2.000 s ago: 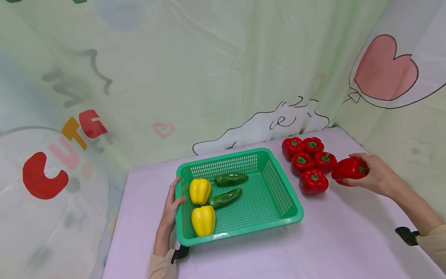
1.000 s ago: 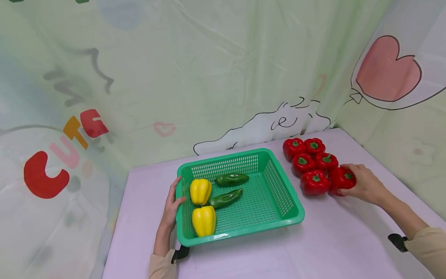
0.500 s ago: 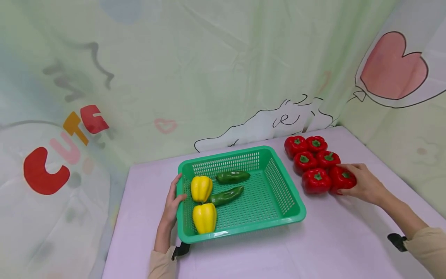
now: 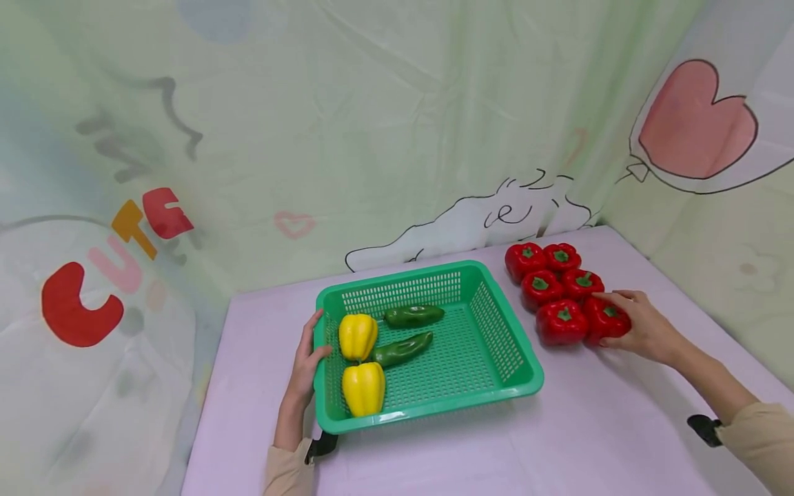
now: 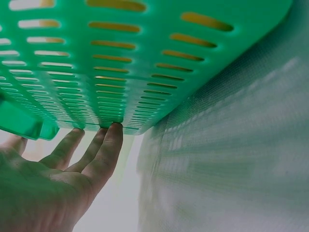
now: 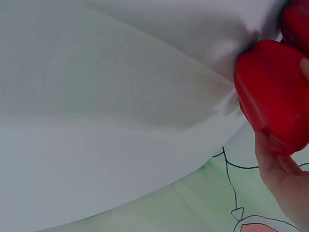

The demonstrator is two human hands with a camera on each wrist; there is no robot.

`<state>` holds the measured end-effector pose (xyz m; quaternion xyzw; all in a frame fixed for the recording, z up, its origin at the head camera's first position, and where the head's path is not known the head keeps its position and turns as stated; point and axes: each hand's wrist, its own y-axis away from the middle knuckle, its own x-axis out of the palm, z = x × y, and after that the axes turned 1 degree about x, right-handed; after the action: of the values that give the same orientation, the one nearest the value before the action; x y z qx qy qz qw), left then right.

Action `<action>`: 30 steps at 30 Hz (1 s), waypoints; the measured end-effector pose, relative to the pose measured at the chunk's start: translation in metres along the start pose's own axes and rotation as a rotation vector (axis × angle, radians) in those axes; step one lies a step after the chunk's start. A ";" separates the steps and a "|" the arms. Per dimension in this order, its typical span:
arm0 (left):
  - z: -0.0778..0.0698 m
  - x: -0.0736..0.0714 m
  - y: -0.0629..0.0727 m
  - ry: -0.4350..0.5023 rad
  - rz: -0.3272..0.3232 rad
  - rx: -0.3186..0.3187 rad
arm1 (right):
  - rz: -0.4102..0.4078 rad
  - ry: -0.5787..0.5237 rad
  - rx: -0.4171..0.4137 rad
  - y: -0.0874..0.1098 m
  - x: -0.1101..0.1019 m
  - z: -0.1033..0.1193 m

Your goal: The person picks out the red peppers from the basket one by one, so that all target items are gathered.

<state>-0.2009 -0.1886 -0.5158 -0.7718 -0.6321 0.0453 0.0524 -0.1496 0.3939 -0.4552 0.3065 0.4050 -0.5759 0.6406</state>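
My left hand (image 4: pixel 304 365) holds the left side of a green plastic basket (image 4: pixel 428 417). Its thumb lies over the rim, and in the left wrist view its fingers (image 5: pixel 108 150) touch the slotted outer wall. Inside the basket are two yellow bell peppers (image 4: pixel 358 336) and two long green chili peppers (image 4: pixel 403 349), all toward the left. On the right, my right hand (image 4: pixel 645 329) grips a red bell pepper (image 4: pixel 604 322) from its right side. This pepper stands stem up, against the front of a group of red bell peppers (image 4: pixel 561 324). The right wrist view shows its lower side (image 6: pixel 273 96).
A pale lilac cloth (image 4: pixel 496 455) covers the table. Printed curtains (image 4: pixel 384 138) rise behind and at both sides, close to the table's edges. The red peppers stand in two columns just right of the basket.
My right hand has brought the red bell pepper left and down from a tilted hold to upright on the table beside the others. The left hand and basket stay in place.
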 end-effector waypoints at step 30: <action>-0.002 0.002 0.000 0.010 -0.007 -0.008 | 0.010 -0.003 0.026 0.001 -0.005 -0.005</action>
<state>-0.2002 -0.1868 -0.5140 -0.7700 -0.6347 0.0390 0.0526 -0.1494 0.4011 -0.4530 0.3161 0.3950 -0.5784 0.6399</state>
